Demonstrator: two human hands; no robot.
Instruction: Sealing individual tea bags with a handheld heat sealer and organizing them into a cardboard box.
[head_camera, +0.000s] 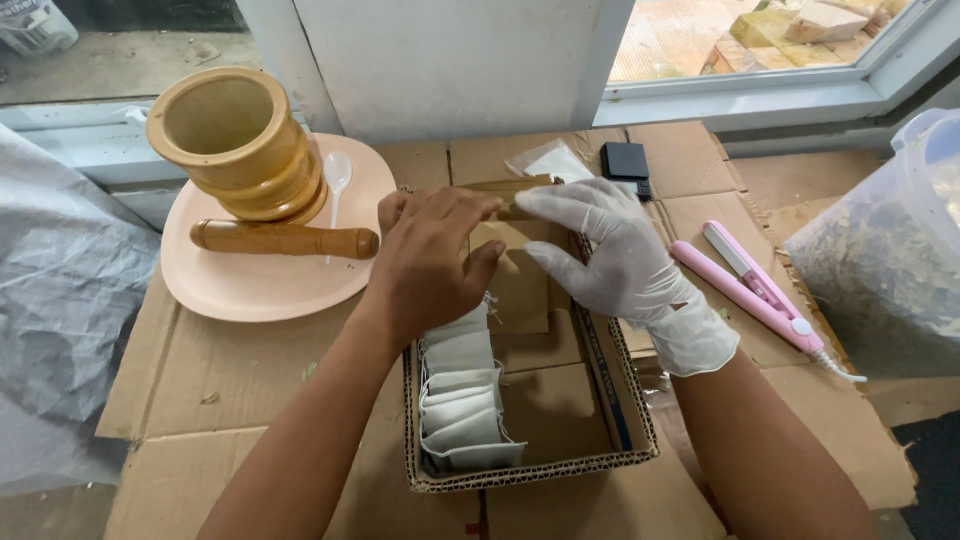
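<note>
Currently both hands pinch a brown paper pouch (515, 270): bare left hand (430, 260) grips its left edge, gloved right hand (610, 250) its top, above the cardboard tray (610, 400). Likely next: opening its mouth, needing a steady hold.

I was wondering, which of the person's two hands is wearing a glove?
The right hand wears a white glove; the left hand is bare. Both hold the brown paper pouch above the cardboard tray.
</note>
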